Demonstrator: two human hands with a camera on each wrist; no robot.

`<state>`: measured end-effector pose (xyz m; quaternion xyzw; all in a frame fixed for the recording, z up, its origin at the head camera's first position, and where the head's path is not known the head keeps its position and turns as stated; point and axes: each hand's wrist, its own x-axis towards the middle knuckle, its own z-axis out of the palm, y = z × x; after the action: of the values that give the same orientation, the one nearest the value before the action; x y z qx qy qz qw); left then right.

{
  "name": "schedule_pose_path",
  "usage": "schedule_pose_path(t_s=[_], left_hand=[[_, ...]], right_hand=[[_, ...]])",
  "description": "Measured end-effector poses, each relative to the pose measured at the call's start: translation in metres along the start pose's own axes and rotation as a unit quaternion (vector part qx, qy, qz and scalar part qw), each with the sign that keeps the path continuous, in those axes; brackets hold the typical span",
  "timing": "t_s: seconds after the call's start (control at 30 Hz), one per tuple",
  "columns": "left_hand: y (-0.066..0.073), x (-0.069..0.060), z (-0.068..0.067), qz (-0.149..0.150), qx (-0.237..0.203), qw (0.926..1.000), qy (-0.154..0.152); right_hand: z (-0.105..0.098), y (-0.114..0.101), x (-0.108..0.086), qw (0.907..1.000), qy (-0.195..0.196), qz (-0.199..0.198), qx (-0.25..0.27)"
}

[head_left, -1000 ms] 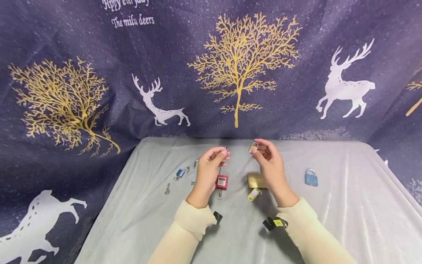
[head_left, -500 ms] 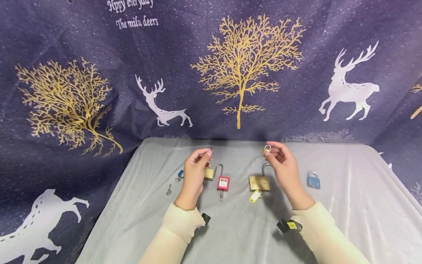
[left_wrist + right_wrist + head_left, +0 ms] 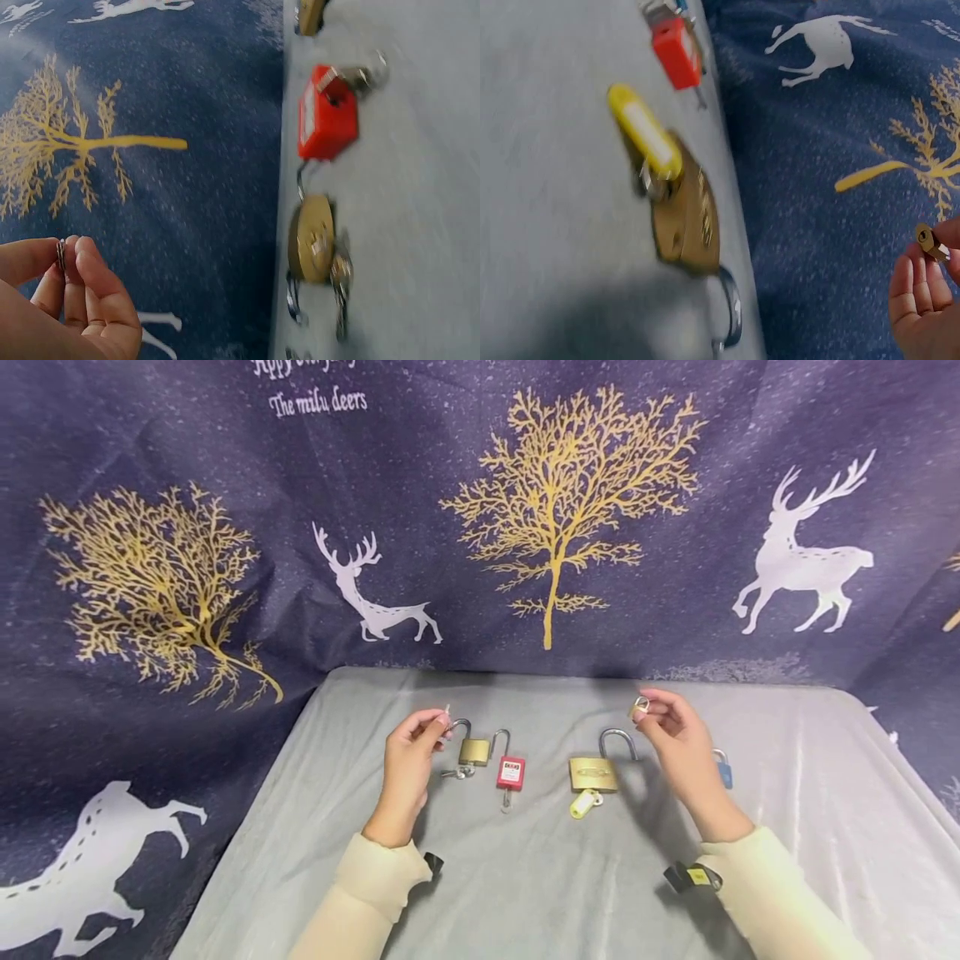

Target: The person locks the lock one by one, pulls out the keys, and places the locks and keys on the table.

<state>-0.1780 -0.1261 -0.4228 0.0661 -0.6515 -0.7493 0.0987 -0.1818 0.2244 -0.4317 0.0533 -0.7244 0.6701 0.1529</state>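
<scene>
My left hand (image 3: 405, 764) is raised over the left of the table and pinches a small key (image 3: 447, 711) between thumb and fingertips. In the left wrist view the key (image 3: 61, 255) shows edge-on as thin metal, so its shape is hard to make out. Across from it, my right hand (image 3: 678, 752) holds a small brass padlock (image 3: 639, 707) by thumb and fingers. The keyhole of this padlock (image 3: 924, 236) faces the right wrist camera. Both hands are well apart, above the cloth.
Between the hands lie a medium brass padlock (image 3: 474, 752) with keys, a red padlock (image 3: 511, 772) and a large brass padlock (image 3: 592, 774) with a yellow tag (image 3: 583, 804), their shackles open. My right hand partly hides a blue padlock (image 3: 724, 774). A patterned curtain (image 3: 480, 527) hangs behind.
My hands have moved apart, left hand leftward with the key, right hand rightward with the small padlock. The medium brass padlock has come into view; the small blue padlock and loose key are now hidden.
</scene>
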Motion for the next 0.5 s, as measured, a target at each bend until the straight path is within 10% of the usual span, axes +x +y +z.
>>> schedule_pose_path(t_s=[0.5], left_hand=[[-0.010, -0.001, -0.055, -0.037, 0.046, 0.9975, 0.039]], right_hand=[[-0.038, 0.012, -0.008, 0.9766, -0.042, 0.041, -0.207]])
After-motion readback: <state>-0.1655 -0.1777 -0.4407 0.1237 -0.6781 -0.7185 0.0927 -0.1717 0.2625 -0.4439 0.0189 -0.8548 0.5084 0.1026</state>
